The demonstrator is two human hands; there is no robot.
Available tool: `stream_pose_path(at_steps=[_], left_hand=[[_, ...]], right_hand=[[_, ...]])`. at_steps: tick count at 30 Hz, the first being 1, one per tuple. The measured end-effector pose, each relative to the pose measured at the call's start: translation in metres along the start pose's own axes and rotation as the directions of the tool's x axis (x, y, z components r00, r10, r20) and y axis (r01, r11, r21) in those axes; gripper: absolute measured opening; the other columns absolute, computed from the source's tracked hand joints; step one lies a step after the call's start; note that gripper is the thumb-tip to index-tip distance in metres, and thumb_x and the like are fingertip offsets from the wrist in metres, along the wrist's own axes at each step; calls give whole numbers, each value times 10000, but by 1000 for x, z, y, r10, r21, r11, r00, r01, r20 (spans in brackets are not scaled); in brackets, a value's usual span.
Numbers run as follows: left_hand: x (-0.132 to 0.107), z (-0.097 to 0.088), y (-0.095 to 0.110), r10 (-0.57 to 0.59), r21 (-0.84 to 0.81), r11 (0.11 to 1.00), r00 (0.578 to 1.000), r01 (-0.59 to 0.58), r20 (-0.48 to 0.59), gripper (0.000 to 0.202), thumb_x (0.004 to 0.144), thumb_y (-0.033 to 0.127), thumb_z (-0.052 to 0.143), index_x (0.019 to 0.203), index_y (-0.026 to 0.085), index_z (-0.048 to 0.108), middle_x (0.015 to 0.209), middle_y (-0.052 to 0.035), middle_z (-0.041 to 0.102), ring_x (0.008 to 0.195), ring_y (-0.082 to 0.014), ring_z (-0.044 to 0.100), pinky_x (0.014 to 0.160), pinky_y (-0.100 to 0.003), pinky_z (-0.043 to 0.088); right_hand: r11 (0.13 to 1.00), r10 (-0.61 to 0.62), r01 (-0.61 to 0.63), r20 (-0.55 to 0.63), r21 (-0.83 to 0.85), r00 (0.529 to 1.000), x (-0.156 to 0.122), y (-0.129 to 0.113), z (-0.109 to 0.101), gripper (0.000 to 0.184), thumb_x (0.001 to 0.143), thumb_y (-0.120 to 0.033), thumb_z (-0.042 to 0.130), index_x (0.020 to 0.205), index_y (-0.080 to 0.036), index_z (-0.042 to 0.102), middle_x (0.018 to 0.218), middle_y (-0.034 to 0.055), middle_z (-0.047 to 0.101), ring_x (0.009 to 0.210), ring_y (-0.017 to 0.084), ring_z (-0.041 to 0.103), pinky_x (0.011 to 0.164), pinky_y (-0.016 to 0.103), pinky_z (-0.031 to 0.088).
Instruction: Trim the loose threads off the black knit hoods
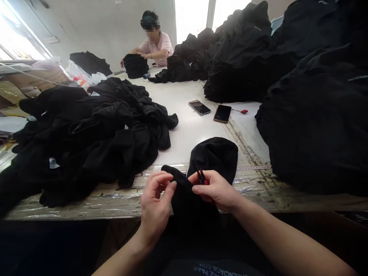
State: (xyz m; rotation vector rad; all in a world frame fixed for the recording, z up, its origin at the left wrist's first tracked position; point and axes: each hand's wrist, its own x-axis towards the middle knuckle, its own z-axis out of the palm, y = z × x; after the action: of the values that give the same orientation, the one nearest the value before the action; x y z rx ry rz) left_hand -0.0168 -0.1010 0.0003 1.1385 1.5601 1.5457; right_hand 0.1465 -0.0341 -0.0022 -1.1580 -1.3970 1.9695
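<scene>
In the head view, a black knit garment (184, 199) is raised over the edge of the bench (186, 134), pinched narrowly by the fingers of the left hand (155, 203). Red-handled thread snips (202, 176) are gripped close against it by the right hand (217, 189), within easy reach of the fabric, while a heap of black garments (86, 142) is kept to the left.

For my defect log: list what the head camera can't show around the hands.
Head view:
- Red-handled tool: its lower end is hidden by the right hand.
- Black garment: seams are lost in black-on-black shadow, and the left hand covers part of it.
- Phone: anything on its screen is too small to read.
</scene>
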Motion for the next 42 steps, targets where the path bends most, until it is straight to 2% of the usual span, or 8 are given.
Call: stream_pose_path(at_steps=[6,11,14,24,30,33,39,42], left_hand=[[-2,14,-10,-2,29,1000,989,-2,145,302,542,151,845,807,217,715,847,-31,610,714,-149,502,710,-229,404],[4,18,-17,-42,159,987,982,12,187,109,674,254,773,748,209,708,713,-23,645,658,-150,542,648,-223,397],[8,19,-19,-103,220,974,970,54,219,146,775,331,679,719,196,685,619,-10,633,571,-139,561,562,-217,400],[17,26,-24,-280,-20,954,913,299,296,307,850,439,550,748,151,574,661,-21,613,513,-140,602,518,-246,505],[10,24,-20,-179,141,980,929,140,323,227,785,374,659,874,171,611,786,-18,653,667,-152,639,635,-249,510],[9,26,-19,-165,247,966,923,80,348,192,789,354,656,836,169,640,729,-13,653,655,-148,630,622,-236,485],[14,35,-25,-335,-25,927,857,373,392,303,827,408,587,688,140,554,644,16,564,529,-107,589,541,-220,489],[15,37,-26,-341,-70,912,843,404,417,317,847,424,553,701,143,527,668,13,563,543,-106,587,553,-231,501]], right_hand=[[992,-90,89,-11,-86,996,0,3,0,158,680,-152,622,831,-127,663,506,-66,485,408,38,355,382,168,241],[967,-185,179,-21,-181,982,3,7,-4,83,705,-129,601,760,-131,663,570,-44,537,490,60,420,457,187,316],[965,-219,208,-53,-157,974,4,10,-6,83,689,-103,596,760,-140,619,611,-47,546,505,59,429,471,189,326],[980,-192,187,-81,-62,978,4,17,-14,131,699,-142,612,825,-154,577,611,-62,536,441,45,384,442,198,312],[966,-233,219,-100,-138,967,1,14,-17,127,707,-120,614,827,-157,593,719,-16,610,612,97,540,576,227,424],[933,-314,287,-104,-217,944,-1,14,-18,105,722,-101,594,807,-162,595,774,1,636,722,124,579,675,250,451],[931,-313,271,-155,-243,937,-4,18,-25,99,723,-121,602,811,-168,599,768,4,652,717,132,593,679,263,458],[952,-275,245,-163,-181,947,-6,20,-28,114,721,-148,618,833,-163,601,779,16,662,716,137,604,658,263,462]])
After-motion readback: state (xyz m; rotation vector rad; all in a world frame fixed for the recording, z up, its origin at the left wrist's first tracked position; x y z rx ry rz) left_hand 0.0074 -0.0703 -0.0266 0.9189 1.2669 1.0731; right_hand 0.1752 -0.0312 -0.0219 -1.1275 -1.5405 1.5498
